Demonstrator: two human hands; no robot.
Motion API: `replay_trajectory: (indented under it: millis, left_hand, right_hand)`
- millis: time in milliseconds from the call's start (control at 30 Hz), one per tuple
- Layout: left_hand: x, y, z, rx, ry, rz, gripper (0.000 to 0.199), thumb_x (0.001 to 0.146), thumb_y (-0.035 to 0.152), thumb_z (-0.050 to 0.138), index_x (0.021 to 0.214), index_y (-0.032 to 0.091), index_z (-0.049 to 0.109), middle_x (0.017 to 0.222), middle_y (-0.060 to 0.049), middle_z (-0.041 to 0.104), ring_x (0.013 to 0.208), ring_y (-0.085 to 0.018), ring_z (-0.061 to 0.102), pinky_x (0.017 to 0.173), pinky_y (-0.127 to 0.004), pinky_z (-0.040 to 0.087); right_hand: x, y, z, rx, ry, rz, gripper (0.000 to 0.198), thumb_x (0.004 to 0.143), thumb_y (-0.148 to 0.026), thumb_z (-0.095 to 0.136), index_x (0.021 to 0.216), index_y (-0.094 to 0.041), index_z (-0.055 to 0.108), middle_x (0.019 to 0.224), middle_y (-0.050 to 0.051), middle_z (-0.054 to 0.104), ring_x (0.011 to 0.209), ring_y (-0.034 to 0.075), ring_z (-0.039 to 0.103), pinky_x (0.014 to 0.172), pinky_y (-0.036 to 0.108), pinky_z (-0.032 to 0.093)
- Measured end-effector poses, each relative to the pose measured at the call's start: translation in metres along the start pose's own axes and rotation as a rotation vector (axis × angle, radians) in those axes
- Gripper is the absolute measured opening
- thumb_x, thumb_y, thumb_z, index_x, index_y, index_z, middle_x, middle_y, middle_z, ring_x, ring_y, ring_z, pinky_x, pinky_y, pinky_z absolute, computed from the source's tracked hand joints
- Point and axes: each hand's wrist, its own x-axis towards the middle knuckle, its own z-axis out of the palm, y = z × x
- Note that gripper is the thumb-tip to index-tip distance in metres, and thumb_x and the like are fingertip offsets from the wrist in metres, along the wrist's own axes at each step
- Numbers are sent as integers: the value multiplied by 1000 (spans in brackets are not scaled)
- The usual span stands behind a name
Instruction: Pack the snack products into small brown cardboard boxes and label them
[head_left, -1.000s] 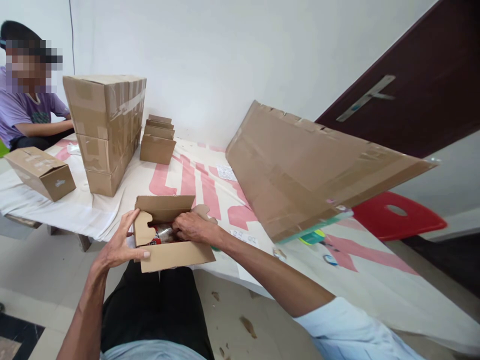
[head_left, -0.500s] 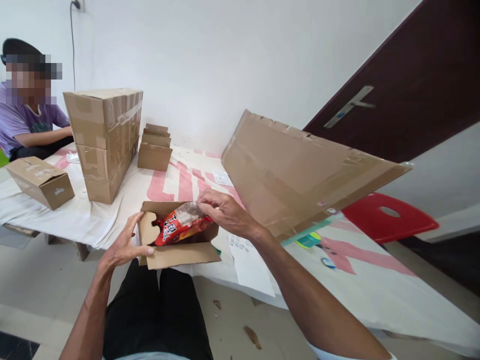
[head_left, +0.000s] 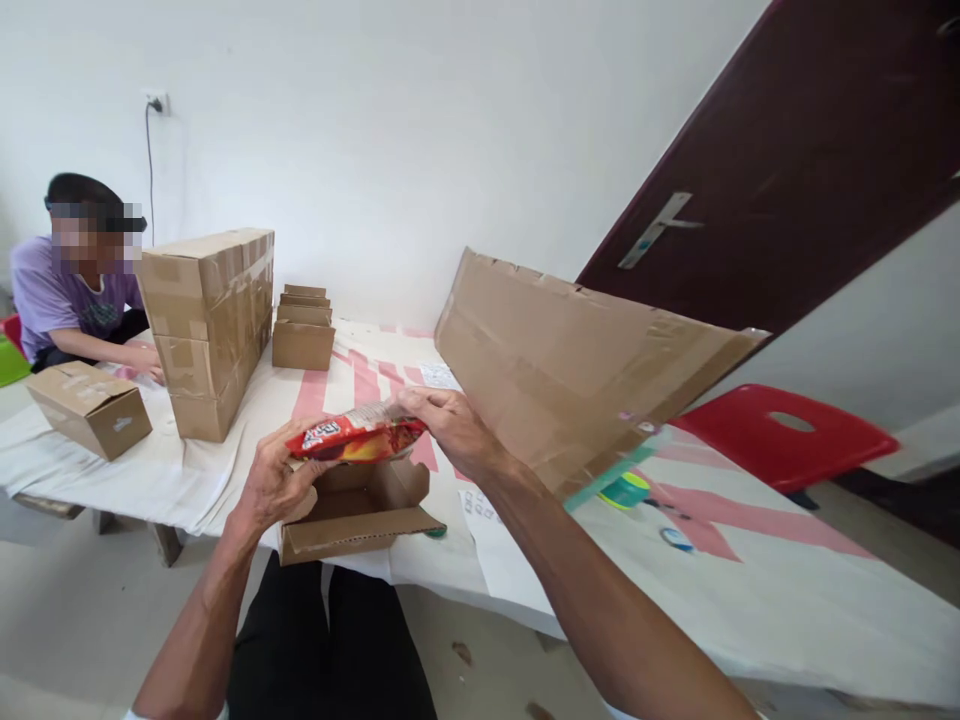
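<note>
A red printed snack packet (head_left: pixel 360 435) is held level above an open cardboard box (head_left: pixel 352 530) at the table's front edge. My left hand (head_left: pixel 281 470) grips the packet's left end, thumb below and fingers above. Closed on its right end is my right hand (head_left: pixel 446 425). The box has its flaps spread, and the part of its inside that shows holds nothing I can make out.
Taped cartons (head_left: pixel 217 340) stand stacked at the left, near a closed box (head_left: pixel 90 405) and a seated person (head_left: pixel 75 290). Open boxes (head_left: pixel 304 330) stand by the wall. A large cardboard sheet (head_left: pixel 570 370) leans at right, beside tape rolls (head_left: pixel 626 490) and a red stool (head_left: pixel 787 435).
The red packet has come up out of the box and now lies flatter. My left hand has left the box's side and taken the packet's left end. The view has shifted slightly.
</note>
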Motion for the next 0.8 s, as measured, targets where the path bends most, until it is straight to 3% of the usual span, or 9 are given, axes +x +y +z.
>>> replay_trajectory:
  millis: [100,200,333,433,533,700,800]
  left_hand:
    - [19,-9,-3,-202,135,-84,44,84,53,83,110,18,80,108,-10,80,99,-29,75,90,-41,61]
    - [43,-15,-8,-438,217,-152,56,75,59,89,110,17,80,102,-8,82,92,-26,76,87,-38,62]
    - [69,-21,-15,-540,201,-263,64,69,58,93,114,15,79,97,-7,82,83,-23,77,79,-34,63]
    - [78,-30,-22,-552,67,-326,68,64,48,99,118,13,76,101,-9,82,88,-24,78,82,-33,62]
    - [82,-44,-28,-576,-39,-406,72,56,34,104,119,13,75,109,-11,82,93,-24,78,86,-33,60]
    - [84,-74,-29,-578,-32,-526,64,52,35,104,105,12,77,99,-12,83,86,-26,77,83,-35,60]
    - [81,-89,-27,-577,-34,-566,62,48,39,105,97,11,77,87,-11,82,74,-23,76,76,-34,61]
  right_hand:
    - [4,2,0,189,-41,-89,66,82,-84,63,99,-21,76,107,10,78,104,27,72,91,41,57]
    - [12,9,4,205,-40,-93,74,70,-77,82,122,-24,73,125,10,76,111,27,72,92,40,58]
    - [29,31,17,256,22,42,65,69,-67,89,113,-21,77,101,9,80,87,23,77,77,34,60]
    - [42,51,23,326,48,135,49,70,-59,91,94,-18,79,92,9,81,79,20,76,67,27,59]
    - [49,67,25,358,37,246,34,77,-46,91,87,-16,78,91,10,81,72,17,75,62,24,59]
    - [53,81,24,307,42,341,24,93,-39,78,92,-15,75,75,7,79,64,14,74,59,20,59]
    - [55,86,24,256,50,365,28,95,-41,75,89,-15,74,62,6,75,51,12,69,48,17,52]
